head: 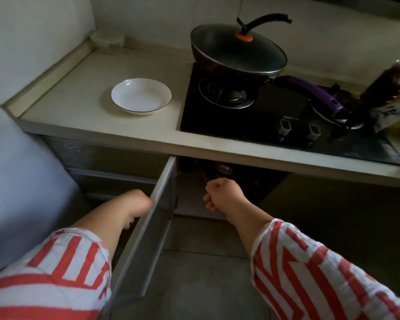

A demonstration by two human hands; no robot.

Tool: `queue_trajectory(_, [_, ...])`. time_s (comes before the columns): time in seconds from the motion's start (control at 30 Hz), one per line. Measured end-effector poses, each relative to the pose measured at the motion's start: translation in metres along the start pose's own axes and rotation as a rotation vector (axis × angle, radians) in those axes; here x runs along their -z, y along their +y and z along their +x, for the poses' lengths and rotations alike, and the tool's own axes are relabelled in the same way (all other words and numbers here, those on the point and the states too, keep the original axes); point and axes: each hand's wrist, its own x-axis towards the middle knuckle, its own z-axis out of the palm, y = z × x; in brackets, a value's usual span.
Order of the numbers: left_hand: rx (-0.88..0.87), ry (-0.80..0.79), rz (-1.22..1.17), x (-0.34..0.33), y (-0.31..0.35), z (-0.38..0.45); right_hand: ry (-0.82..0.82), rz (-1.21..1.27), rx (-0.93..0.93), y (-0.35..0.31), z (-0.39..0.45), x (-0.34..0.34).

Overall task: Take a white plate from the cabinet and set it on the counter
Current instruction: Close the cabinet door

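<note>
The white plate sits on the counter, upper left of the frame, beside the stove. The left hand is hidden behind the open cabinet door, grip impossible to tell; the right hand is curled, empty. Likely ceramic: stiff, smooth, breakable, best held at the rim.

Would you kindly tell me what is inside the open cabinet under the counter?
The open cabinet is mostly dark; only dim, unidentifiable shapes show near its top. The counter edge hides the rest.
</note>
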Motion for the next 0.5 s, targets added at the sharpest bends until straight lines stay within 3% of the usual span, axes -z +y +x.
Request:
queue_trajectory(0.17, [-0.013, 0.042, 0.137, -0.034, 0.018, 0.002, 0.009, 0.033, -0.027, 0.035, -0.003, 0.026])
queue_trajectory(0.3, [0.105, -0.037, 0.081, -0.051, 0.037, 0.000, -0.129, -0.019, -0.049, 0.050, -0.005, 0.056])
queue_trajectory(0.5, [0.090, -0.096, 0.008, -0.093, 0.073, -0.006, -0.118, 0.014, -0.155, 0.067, 0.000, 0.095])
